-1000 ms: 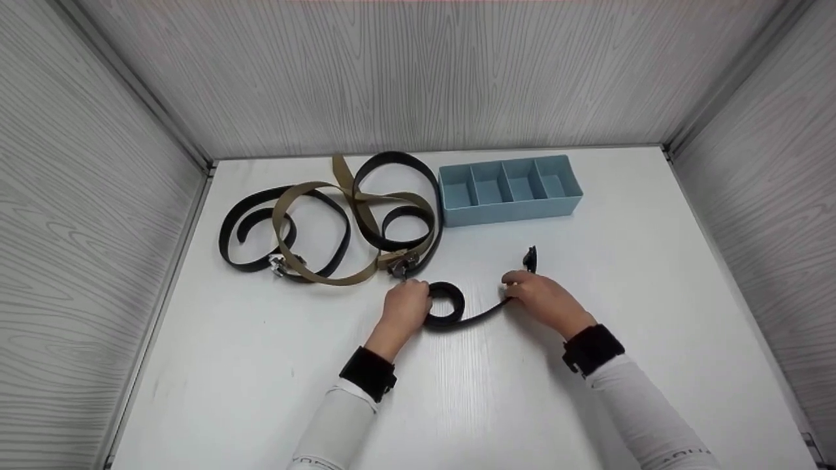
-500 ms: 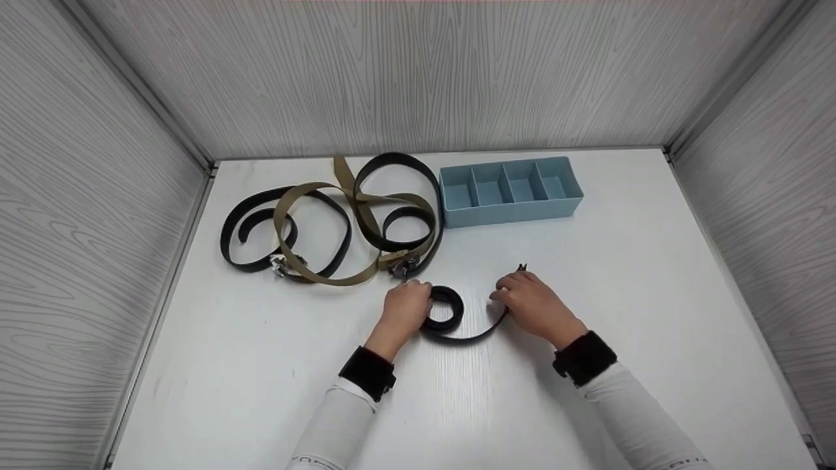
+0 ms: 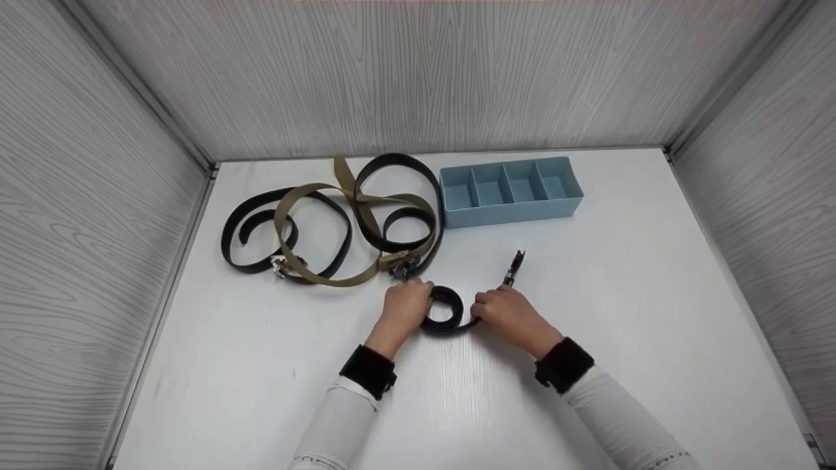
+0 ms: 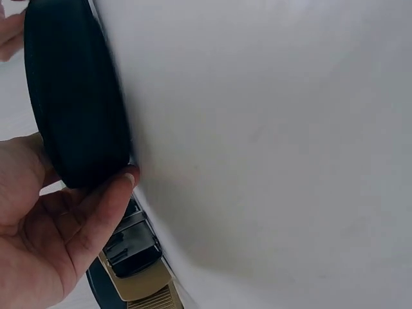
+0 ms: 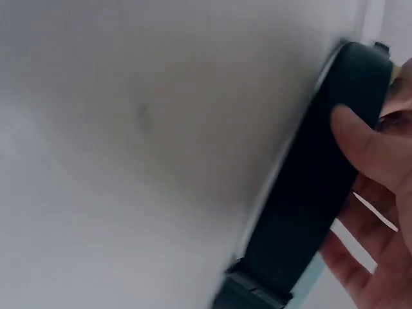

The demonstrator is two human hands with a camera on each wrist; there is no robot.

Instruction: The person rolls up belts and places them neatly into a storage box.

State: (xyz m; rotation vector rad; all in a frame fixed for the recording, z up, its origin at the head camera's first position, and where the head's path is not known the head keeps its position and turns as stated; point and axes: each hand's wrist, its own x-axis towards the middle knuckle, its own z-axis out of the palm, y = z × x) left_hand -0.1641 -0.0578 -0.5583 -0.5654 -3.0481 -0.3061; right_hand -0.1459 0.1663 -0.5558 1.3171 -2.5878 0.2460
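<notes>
A black belt (image 3: 455, 329) stands on edge on the white table, most of it wound into a tight roll. My left hand (image 3: 407, 308) holds the roll at its left side, with thumb and fingers around it in the left wrist view (image 4: 77, 96). My right hand (image 3: 513, 315) pinches the short unrolled length just right of the roll. In the right wrist view the thumb lies on the belt's flat face (image 5: 309, 174) and the fingers are behind it. The belt's buckle end (image 3: 514, 266) sticks out beyond the right hand, pointing away.
Behind the left hand lie two loosely looped black belts (image 3: 225, 238) (image 3: 392, 156) and a tan belt (image 3: 307, 189), overlapping, with metal buckles (image 3: 403, 264). A blue tray (image 3: 513, 212) with several compartments stands at the back. Grey wood-grain walls (image 3: 418, 78) enclose the table (image 3: 261, 391).
My right hand has moved left toward the roll, and the loose length between the hands has become shorter. The buckle has shifted left too. My left hand stays in place.
</notes>
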